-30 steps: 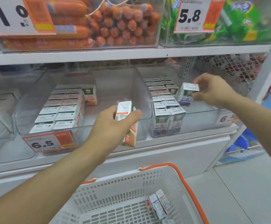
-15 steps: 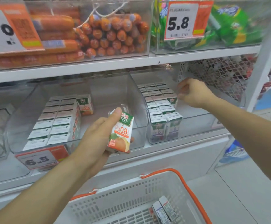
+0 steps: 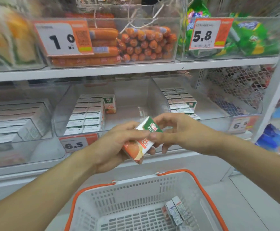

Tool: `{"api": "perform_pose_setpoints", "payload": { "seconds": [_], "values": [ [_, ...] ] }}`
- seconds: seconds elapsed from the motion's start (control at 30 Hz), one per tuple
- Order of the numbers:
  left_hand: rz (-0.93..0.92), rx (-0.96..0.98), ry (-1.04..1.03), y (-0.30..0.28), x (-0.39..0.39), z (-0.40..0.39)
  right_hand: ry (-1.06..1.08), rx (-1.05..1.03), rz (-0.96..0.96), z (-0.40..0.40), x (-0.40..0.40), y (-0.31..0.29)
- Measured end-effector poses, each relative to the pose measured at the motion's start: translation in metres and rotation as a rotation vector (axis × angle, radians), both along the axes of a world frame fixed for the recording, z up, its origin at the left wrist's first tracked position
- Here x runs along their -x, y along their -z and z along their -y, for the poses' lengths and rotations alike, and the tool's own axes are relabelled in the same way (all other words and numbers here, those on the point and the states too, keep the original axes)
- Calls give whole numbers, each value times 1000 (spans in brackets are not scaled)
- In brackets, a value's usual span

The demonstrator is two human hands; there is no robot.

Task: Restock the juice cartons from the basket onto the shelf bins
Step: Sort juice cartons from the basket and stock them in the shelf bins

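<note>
My left hand [image 3: 114, 147] grips an orange-and-green juice carton [image 3: 141, 142], tilted, in front of the middle clear shelf bin [image 3: 129, 100]. My right hand [image 3: 172, 130] has come across and its fingers pinch the carton's green top end. The middle bin holds rows of orange cartons [image 3: 87, 115] on its left side. The bin to the right [image 3: 219, 112] holds rows of purple cartons [image 3: 179, 100]. Below, the white basket with an orange rim [image 3: 194, 182] holds a few cartons [image 3: 176, 210] lying at its bottom right.
A left bin [image 3: 19, 127] holds white boxes. The upper shelf carries bins of sausages [image 3: 136, 44] and green snack packs [image 3: 246, 37], with price tags 1.0 and 5.8. A white upright post [image 3: 274, 97] bounds the shelf on the right.
My right hand left the right bin, where it put down a purple carton, and moved left to the orange carton. My left hand lowered and tilted that carton. The view shifted left.
</note>
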State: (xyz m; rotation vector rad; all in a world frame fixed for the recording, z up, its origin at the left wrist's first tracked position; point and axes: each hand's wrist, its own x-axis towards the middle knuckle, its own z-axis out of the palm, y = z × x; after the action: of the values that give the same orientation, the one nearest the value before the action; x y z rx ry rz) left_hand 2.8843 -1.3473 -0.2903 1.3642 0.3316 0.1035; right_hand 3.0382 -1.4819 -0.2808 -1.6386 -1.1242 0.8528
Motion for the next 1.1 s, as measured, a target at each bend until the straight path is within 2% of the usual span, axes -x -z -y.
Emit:
{"api": "perform_pose_setpoints", "payload": {
  "seconds": [0.13, 0.2, 0.27, 0.33, 0.37, 0.4, 0.5, 0.63, 0.77, 0.9, 1.03, 1.1],
  "values": [
    [-38, -146, -95, 1, 29, -17, -47, -41, -24, -24, 23, -4],
    [0, -345, -164, 4, 45, -30, -14, -104, -25, -42, 31, -6],
    [-2, -823, -244, 10, 60, -51, 84, -183, 11, -63, 30, -8],
    [-61, -1380, -340, 18, 70, -77, 221, -231, 195, -88, 19, -11],
    [-75, -1529, -370, 24, 72, -90, 290, -230, 315, -102, 11, -10],
    [-109, -1599, -378, 30, 73, -100, 350, -218, 420, -116, 3, -9],
    [-178, -1600, -372, 48, 70, -119, 424, -140, 617, -166, -20, 4],
    [-98, -1697, -422, 64, 61, -129, 348, -14, 657, -235, -37, 29],
    [-30, -1692, -474, 67, 55, -135, 339, 118, 715, -280, -40, 54],
    [-16, -1702, -470, 69, 55, -137, 422, 128, 787, -293, -42, 66],
    [-48, -1691, -453, 66, 56, -136, 348, 202, 758, -286, -40, 57],
    [-87, -1677, -444, 64, 56, -133, 348, 150, 731, -271, -38, 47]
  ]
}}
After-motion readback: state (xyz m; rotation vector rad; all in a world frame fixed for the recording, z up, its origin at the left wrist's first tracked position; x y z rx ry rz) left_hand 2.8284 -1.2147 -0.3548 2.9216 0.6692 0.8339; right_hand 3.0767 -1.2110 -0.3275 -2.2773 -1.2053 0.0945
